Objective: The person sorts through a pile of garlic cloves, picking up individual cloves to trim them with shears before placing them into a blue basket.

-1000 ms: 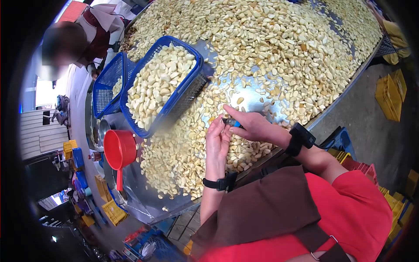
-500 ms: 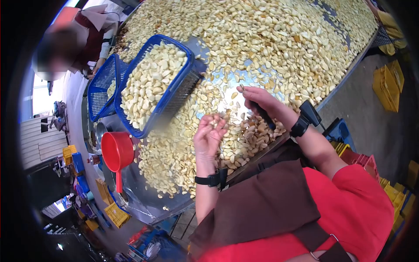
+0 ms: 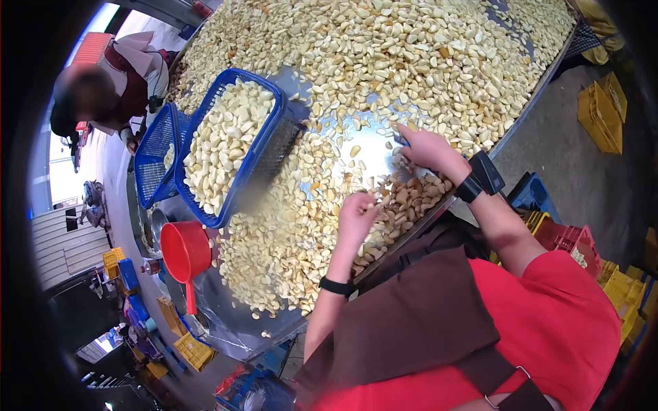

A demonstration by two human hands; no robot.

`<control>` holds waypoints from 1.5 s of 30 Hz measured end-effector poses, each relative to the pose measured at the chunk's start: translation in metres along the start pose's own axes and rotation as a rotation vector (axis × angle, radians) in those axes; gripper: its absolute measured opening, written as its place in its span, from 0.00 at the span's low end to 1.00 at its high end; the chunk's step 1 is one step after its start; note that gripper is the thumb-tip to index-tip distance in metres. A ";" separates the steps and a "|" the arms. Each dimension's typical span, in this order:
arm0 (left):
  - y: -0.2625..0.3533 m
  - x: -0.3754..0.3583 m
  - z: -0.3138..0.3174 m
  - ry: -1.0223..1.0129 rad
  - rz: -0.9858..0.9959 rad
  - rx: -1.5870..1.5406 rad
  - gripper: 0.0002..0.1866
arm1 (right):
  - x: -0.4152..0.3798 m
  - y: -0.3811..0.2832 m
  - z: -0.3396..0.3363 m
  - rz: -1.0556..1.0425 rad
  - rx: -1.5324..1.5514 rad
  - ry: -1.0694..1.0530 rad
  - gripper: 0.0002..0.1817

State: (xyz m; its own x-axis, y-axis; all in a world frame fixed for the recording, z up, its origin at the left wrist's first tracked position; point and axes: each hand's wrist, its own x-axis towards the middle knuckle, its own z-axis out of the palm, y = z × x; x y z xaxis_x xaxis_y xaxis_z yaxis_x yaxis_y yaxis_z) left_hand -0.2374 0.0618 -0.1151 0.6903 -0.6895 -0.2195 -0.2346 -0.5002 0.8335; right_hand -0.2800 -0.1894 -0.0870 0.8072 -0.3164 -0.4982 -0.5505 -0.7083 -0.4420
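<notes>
Pale, nut-like pieces (image 3: 411,61) are spread in a thick layer over a metal table (image 3: 356,140). My left hand (image 3: 358,214) is closed in a pinch over the near pieces, with a small pale piece at its fingertips. To its right, my right hand (image 3: 426,149) is wrapped round a knife, whose blue and dark handle shows only in part. Browner pieces (image 3: 415,198) lie in a heap below my right hand, along the table's near edge. A bare patch of shiny metal shows between and beyond the hands.
A blue basket (image 3: 279,113) full of larger pale pieces stands left, beside a second blue basket (image 3: 140,171). A red scoop (image 3: 185,250) lies nearer. A person (image 3: 120,89) is at the far left. Yellow crates (image 3: 596,120) stand on the floor at right.
My left hand has moved right and closed more, toward the browner heap. My right hand has turned, and the knife points differently. The view has shifted slightly.
</notes>
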 end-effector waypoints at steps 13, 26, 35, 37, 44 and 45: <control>0.009 -0.005 -0.042 0.290 -0.421 -1.380 0.06 | -0.046 -0.083 0.046 -0.660 0.459 -0.049 0.32; 0.006 -0.006 -0.050 0.283 -0.218 -0.975 0.04 | -0.032 -0.082 0.053 -0.401 0.920 -0.244 0.31; -0.020 -0.062 -0.105 0.129 -0.349 -1.177 0.03 | -0.010 -0.020 0.020 -0.371 0.281 -0.126 0.34; -0.018 -0.072 -0.092 0.051 -0.535 -0.615 0.01 | -0.015 -0.017 0.021 -0.476 0.240 -0.270 0.34; -0.008 -0.077 -0.025 -0.087 -0.139 0.611 0.07 | -0.013 -0.068 0.058 -0.467 0.115 -0.232 0.23; -0.011 -0.078 -0.028 -0.075 -0.115 0.563 0.06 | -0.010 -0.073 0.058 -0.515 0.189 -0.076 0.25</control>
State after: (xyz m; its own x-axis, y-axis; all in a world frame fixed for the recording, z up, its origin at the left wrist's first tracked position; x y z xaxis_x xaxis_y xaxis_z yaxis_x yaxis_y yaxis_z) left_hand -0.2694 0.1353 -0.0932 0.6875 -0.6388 -0.3454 -0.5029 -0.7619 0.4081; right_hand -0.2605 -0.0978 -0.0928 0.9684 0.0922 -0.2318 -0.1230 -0.6317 -0.7654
